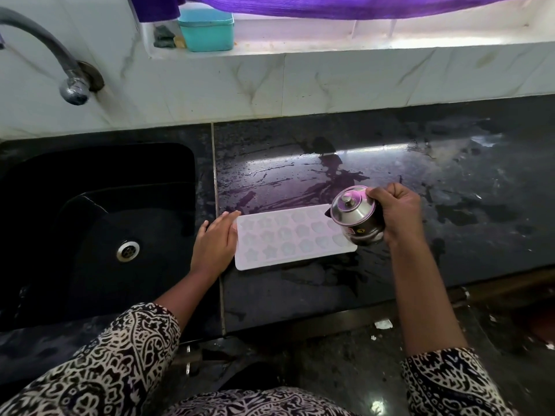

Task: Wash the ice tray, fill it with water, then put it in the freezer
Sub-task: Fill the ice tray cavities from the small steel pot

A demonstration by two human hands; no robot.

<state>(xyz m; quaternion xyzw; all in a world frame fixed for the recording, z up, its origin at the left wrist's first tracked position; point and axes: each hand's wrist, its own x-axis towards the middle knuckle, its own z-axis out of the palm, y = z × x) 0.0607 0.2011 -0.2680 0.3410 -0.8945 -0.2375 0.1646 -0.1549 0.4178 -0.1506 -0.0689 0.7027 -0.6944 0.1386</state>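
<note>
Two-handed: left hand (214,244) flat, touching ice tray (288,238); right hand (396,211) grips kettle (357,217) above.

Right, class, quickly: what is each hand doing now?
Left hand: open, straight fingers against the ice tray.
Right hand: grips the steel kettle, tilted over the tray.

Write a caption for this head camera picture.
Left hand touches a white ice tray on the wet counter while the right hand holds a lidded steel pot tilted over it.
</note>
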